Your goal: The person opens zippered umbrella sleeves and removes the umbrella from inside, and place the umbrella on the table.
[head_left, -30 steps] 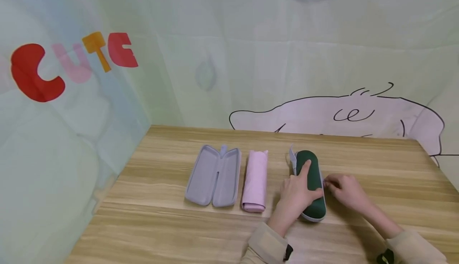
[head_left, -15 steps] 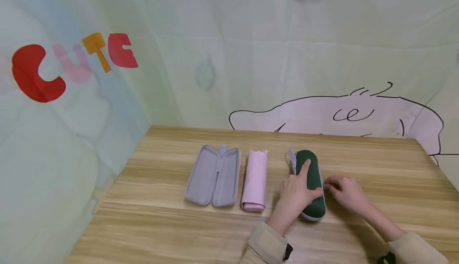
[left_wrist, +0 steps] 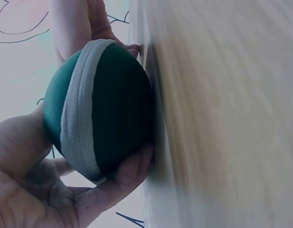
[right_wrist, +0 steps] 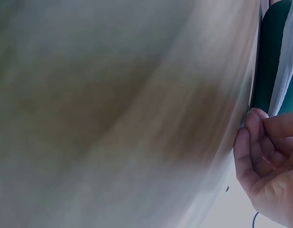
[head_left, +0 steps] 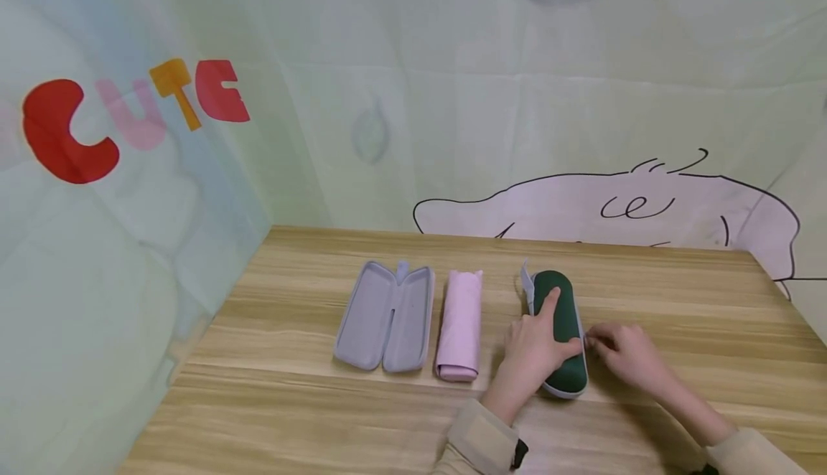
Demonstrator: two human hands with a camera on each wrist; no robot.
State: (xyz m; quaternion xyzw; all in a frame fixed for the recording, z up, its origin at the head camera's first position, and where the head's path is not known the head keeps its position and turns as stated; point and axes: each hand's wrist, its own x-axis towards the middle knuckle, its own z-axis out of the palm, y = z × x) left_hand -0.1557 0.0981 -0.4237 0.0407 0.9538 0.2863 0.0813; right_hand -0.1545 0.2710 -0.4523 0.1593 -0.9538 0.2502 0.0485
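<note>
A dark green zip-up glasses case [head_left: 563, 321] with a light grey zip band lies lengthwise on the wooden table. My left hand [head_left: 535, 349] grips it from the left, index finger and thumb over its top; in the left wrist view other fingers curl under its side. At its right side is my right hand [head_left: 628, 355], thumb and index finger pinched together at the zip band. The right wrist view shows those fingertips [right_wrist: 258, 114] meeting at the band, apparently on the zip pull, which they hide. A grey strap [head_left: 527, 287] sticks out at the far left end.
Left of the green case lies a pink rolled bundle [head_left: 461, 326], perhaps a folded umbrella. Beyond it an opened grey hard case [head_left: 385, 317] lies flat, its two halves facing up. A printed cloth backdrop [head_left: 336, 138] stands behind the wooden table [head_left: 278, 417].
My right hand has slid slightly toward me along the case's right side, fingers still pinched. The left hand and the green case stay where they were.
</note>
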